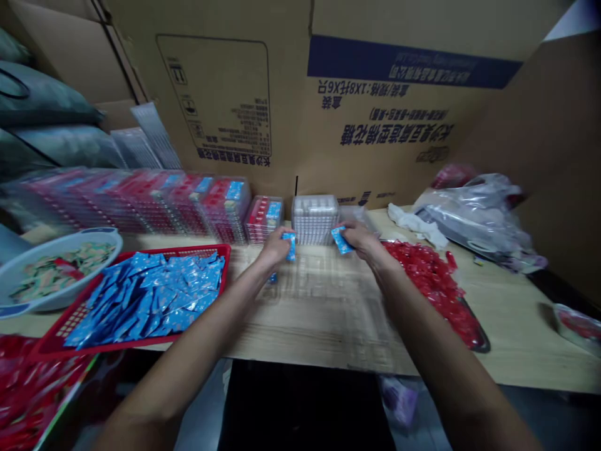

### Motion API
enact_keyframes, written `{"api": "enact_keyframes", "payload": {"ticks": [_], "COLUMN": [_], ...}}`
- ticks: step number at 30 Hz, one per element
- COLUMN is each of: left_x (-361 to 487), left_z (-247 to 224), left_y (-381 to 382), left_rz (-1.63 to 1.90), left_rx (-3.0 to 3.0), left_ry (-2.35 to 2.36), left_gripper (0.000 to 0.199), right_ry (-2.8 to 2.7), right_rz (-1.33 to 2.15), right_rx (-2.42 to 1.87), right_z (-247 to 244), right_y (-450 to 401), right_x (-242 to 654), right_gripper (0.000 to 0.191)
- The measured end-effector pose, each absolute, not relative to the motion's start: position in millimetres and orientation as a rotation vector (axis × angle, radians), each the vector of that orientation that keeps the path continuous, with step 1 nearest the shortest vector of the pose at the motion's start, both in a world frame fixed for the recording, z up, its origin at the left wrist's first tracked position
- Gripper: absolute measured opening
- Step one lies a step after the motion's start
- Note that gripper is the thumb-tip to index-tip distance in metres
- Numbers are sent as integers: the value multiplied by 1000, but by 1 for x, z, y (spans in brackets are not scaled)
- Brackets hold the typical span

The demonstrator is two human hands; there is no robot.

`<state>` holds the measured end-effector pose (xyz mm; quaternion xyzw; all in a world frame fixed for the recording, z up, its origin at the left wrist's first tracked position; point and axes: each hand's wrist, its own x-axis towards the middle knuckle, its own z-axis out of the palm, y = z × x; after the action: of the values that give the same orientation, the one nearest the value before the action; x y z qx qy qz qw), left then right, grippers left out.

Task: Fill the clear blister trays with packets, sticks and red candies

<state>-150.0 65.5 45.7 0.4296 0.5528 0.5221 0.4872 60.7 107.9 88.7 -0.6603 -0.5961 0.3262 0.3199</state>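
Note:
My left hand (275, 247) pinches a small blue sachet (291, 246) between its fingers, and my right hand (359, 241) holds a similar blue sachet (341, 240). The two hands are close together above the pale wooden table (323, 300). Just behind them stands a clear plastic tray (313, 219) with rows of white cells. A small blue piece (273, 277) shows just below my left hand. To the left, a red plastic basket (141, 341) is heaped with blue sachets.
Red sachets (427, 282) lie heaped on a dark tray to the right. A white bowl (61, 269) holds mixed sachets at left. Stacked clear packs of red-and-blue items (188, 203) line the back, against a large cardboard box (399, 119). A plastic bag (474, 213) lies back right.

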Motion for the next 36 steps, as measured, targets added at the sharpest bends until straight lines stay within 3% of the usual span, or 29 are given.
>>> {"api": "enact_keyframes", "payload": {"ticks": [6,13,19,24,27,31,36], "left_x": [-101,-97,-188,-333,-393,-403,-376], "left_z": [25,31,65,92,96,73,34], "left_y": [77,54,9,-42,-74,-90,-70], "left_rz": [1034,965,1049,1040,777,459,443], "left_rx": [1421,1722,1951,1654,1445,1567,1649], "left_ry": [1609,1770,1837,2550,2763,2528,2365], "left_gripper": [19,25,27,33,34,22,25], "right_ry": [-1535,-1708,-1973,-2702,-2668,-2504,-2425], "right_rz": [636,435,271,40,-72,-28,159], "right_rx": [-1952,-2103,-2079,-1517,-1447,-1318,-1328], "right_z": [73,58,55,20,-6,-6,9], "right_y": [108,100,79,51,58,71,63], "right_x": [137,138,134,163,181,179,157], "right_gripper": [41,40,42,38,37,34,33]}}
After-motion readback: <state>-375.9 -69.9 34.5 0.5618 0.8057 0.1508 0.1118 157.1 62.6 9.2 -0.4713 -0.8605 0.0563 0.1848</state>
